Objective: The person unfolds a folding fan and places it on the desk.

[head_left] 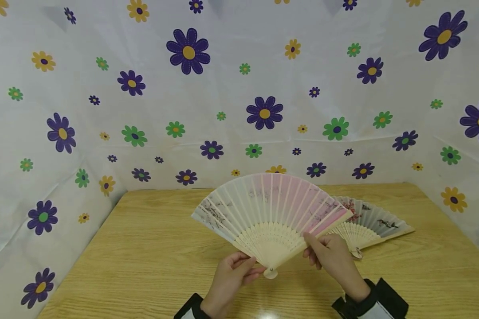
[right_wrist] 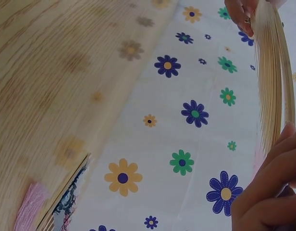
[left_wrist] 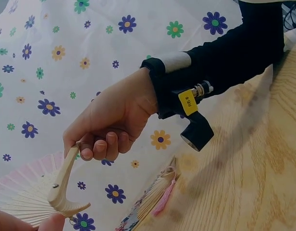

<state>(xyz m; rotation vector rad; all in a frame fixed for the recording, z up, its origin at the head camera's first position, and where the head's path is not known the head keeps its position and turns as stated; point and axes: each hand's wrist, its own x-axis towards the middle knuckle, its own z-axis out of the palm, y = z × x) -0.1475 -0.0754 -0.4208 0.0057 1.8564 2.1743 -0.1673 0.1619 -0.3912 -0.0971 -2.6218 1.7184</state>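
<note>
A folding fan [head_left: 263, 199], pale blue to pink with printed branches and cream ribs, is spread wide above the table in the head view. My left hand [head_left: 233, 274] pinches its left outer rib close to the pivot. On the other side my right hand [head_left: 331, 254] grips the right outer rib, thumb in front. Seen from the left wrist, the fan's riveted pivot end [left_wrist: 59, 192] points toward the camera. The right wrist view catches the ribs [right_wrist: 270, 72] nearly edge-on between both hands.
A second folding fan [head_left: 373, 223], greyish with red blossoms and a dark print, lies spread on the wooden table [head_left: 143, 248] behind my right hand. It has a pink tassel [right_wrist: 30, 207]. White flower-printed cloth [head_left: 223, 88] walls the table at the back and sides.
</note>
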